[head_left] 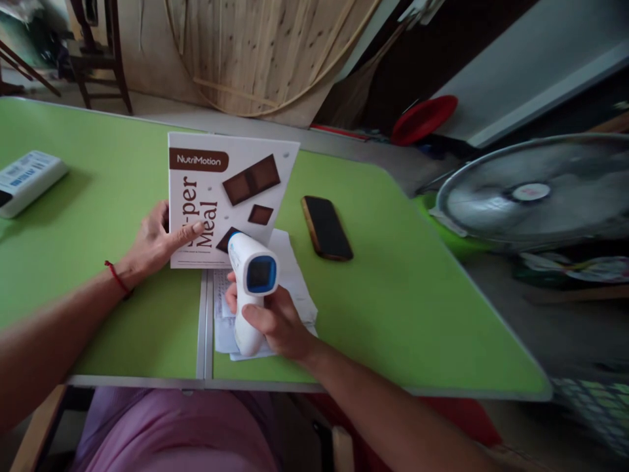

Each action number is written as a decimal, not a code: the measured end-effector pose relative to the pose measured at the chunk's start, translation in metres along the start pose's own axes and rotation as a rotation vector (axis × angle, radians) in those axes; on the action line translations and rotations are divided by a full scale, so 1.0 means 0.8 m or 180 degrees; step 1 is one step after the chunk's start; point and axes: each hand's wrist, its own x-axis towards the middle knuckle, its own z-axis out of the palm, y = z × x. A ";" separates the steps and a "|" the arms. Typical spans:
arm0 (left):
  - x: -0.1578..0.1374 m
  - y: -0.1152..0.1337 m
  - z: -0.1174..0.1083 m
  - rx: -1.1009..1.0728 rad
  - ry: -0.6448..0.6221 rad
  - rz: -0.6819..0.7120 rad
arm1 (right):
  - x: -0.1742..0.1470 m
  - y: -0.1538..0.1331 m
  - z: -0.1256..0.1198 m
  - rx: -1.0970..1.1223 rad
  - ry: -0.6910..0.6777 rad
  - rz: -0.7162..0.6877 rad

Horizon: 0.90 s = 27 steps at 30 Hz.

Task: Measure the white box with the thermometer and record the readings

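My left hand (160,239) grips the left edge of a white box (196,196) with brown lettering and chocolate pictures, thumb across its front. The box is held upright above the green table. In my right hand (280,324) is a white infrared thermometer (247,275) with a blue-framed dark screen facing me. Its front end is close to the lower part of the box; whether they touch I cannot tell. Beneath both, white papers (299,288) with some writing lie on the table, partly hidden.
A smartphone (327,227) lies on the green table (403,314) to the right. A white device with a label (32,180) sits at the far left. Past the table's right edge stands a fan (531,190). A metal seam (205,328) runs down the tabletop.
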 end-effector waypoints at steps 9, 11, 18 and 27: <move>0.000 0.007 0.003 0.0031 -0.0113 -0.0005 | 0.002 0.005 0.003 0.0096 0.0118 0.0136; 0.001 0.005 0.003 -0.0002 -0.0140 -0.0015 | 0.001 0.005 0.002 0.0101 0.0092 0.0133; 0.001 0.002 0.000 0.0137 -0.0162 -0.0013 | 0.000 0.009 0.000 0.0083 0.0129 0.0043; 0.003 0.005 0.000 0.0162 -0.0266 0.0122 | 0.000 0.009 0.003 0.0103 0.0004 -0.0080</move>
